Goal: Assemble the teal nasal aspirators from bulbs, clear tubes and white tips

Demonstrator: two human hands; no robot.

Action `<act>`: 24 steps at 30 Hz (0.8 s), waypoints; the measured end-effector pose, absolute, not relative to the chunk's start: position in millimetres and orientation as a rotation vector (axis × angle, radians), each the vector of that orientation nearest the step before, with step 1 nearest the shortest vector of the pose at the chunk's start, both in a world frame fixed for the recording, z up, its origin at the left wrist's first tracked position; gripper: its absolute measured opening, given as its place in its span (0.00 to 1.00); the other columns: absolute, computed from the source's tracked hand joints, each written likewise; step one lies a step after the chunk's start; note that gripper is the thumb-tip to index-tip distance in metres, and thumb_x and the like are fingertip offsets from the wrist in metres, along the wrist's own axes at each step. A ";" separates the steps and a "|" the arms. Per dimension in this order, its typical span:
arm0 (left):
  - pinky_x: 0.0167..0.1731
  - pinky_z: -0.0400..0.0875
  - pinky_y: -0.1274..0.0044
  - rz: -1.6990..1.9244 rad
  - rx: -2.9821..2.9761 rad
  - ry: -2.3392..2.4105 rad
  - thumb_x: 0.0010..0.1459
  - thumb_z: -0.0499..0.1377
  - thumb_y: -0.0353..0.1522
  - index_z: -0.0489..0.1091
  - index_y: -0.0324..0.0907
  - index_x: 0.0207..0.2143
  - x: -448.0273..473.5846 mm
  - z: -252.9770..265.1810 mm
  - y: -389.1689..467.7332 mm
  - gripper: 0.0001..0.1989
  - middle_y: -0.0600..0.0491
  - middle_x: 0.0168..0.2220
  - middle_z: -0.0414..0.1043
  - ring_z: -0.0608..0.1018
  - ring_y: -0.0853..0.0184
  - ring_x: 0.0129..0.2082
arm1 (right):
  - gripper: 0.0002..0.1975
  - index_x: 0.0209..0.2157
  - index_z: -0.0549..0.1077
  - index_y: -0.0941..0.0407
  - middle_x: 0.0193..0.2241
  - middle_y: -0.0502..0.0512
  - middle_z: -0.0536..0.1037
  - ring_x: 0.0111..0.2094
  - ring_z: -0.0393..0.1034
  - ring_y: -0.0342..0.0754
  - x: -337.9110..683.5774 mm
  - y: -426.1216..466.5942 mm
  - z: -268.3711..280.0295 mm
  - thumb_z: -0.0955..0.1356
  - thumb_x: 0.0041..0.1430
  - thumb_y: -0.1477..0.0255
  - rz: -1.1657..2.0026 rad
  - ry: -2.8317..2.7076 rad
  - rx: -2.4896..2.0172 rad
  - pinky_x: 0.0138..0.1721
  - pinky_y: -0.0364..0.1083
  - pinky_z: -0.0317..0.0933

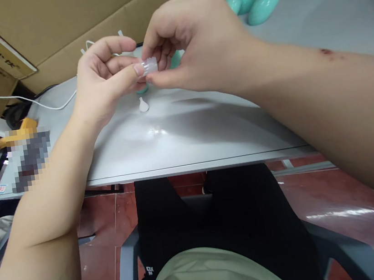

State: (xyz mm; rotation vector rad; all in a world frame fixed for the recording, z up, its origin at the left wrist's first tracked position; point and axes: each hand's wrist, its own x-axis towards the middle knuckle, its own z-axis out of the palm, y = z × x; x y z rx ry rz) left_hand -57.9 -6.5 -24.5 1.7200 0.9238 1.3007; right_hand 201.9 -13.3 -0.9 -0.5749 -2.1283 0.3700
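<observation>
Pinching translucent plastic cylinder (150,65) with left hand (104,73) and right hand (191,40); holding its long axis left–right, pointing the exposed end right.

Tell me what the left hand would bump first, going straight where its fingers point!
Probably the right hand, just across the small clear piece that the left hand touches, though depth is hard to judge.

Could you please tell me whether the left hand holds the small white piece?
No, the left hand holds a clear cylinder, while the small white piece lies on the table.
</observation>
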 end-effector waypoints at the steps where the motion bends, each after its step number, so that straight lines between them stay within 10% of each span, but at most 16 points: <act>1: 0.58 0.98 0.47 1.328 1.697 0.930 0.54 0.91 0.50 0.80 0.55 0.55 -57.0 -26.1 -7.1 0.35 0.55 0.43 0.93 0.97 0.46 0.49 | 0.13 0.44 0.83 0.55 0.43 0.44 0.82 0.45 0.82 0.42 201.4 -14.4 0.6 0.79 0.68 0.88 0.385 -2.127 -0.598 0.54 0.43 0.79; 17: 0.59 0.97 0.41 1.385 1.643 0.863 0.66 0.87 0.56 0.84 0.60 0.61 -15.6 0.1 -60.0 0.29 0.51 0.43 0.94 0.94 0.36 0.69 | 0.11 0.42 0.83 0.54 0.45 0.48 0.85 0.49 0.85 0.51 201.1 -20.4 7.7 0.80 0.70 0.84 0.311 -2.171 -0.695 0.63 0.53 0.83; 24: 0.58 0.99 0.42 1.322 1.656 0.869 0.57 0.91 0.43 0.81 0.54 0.46 -51.3 -18.7 -20.3 0.25 0.53 0.45 0.94 0.96 0.46 0.47 | 0.12 0.42 0.82 0.54 0.44 0.47 0.82 0.49 0.85 0.50 199.8 -20.6 7.4 0.80 0.68 0.85 0.314 -2.167 -0.687 0.59 0.51 0.80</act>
